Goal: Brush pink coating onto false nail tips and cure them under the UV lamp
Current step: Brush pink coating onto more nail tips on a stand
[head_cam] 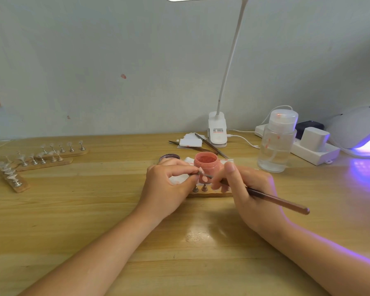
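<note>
Left hand [169,189] fingers pinching nail tip [203,177] on its stand; right hand [250,189] fingers gripping brush [276,199], bristles at tip, open pink jar [206,164] just behind.

Left hand [169,184] pinching nail tip [203,177] on stand; right hand [249,189] gripping brush [273,199]; open pink jar [206,162] behind; lit UV lamp [359,131] far right on wooden table [94,221].

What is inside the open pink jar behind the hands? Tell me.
The pink jar stands lidless, and pink coating fills it almost to the rim. Only the top surface shows; the left hand and the nail tip cover its lower front, so depth cannot be judged.
</note>
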`<state>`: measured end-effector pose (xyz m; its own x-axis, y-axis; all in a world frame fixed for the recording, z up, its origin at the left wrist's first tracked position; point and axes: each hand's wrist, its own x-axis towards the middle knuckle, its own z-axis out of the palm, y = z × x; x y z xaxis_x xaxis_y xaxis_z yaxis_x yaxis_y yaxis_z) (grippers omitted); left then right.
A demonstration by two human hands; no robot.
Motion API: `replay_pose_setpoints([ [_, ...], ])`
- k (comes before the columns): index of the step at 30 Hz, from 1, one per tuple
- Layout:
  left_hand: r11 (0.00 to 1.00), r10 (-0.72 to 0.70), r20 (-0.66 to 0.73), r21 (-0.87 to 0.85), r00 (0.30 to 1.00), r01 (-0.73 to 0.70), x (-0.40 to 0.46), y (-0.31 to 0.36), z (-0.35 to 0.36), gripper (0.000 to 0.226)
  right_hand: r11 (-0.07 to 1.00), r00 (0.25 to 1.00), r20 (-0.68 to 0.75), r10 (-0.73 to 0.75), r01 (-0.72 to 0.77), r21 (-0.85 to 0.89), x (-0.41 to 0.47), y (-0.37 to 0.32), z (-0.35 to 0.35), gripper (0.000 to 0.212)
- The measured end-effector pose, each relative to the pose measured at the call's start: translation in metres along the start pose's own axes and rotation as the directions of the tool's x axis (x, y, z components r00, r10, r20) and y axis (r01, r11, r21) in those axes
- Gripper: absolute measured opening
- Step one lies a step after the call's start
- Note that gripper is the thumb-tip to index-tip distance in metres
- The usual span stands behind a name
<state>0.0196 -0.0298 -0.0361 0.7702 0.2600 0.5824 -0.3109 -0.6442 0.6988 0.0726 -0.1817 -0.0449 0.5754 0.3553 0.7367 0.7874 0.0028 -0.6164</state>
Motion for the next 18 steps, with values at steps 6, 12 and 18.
replay_pose_setpoints([
  [6, 1.0, -0.01, -0.008, -0.009, 1.0, 0.01, 0.0002, 0.0, 0.0004, 0.019, 1.0, 1.0, 0.019, 0.02, -0.02, 0.018, 0.0008, -0.0044, -0.0002, 0.038],
  [12, 1.0, 0.001, 0.003, -0.018, 1.0, -0.001, 0.0, 0.0007, 0.0002, 0.024, 0.993, 0.997, 0.01, 0.081, -0.081, 0.081, -0.0011, -0.004, -0.0007, 0.047],
  [18, 1.0, 0.017, -0.004, -0.01, 1.0, -0.017, 0.0002, -0.0018, 0.0013, 0.016, 0.993, 0.995, 0.022, 0.095, -0.096, 0.065, 0.0007, -0.0055, 0.0004, 0.043],
])
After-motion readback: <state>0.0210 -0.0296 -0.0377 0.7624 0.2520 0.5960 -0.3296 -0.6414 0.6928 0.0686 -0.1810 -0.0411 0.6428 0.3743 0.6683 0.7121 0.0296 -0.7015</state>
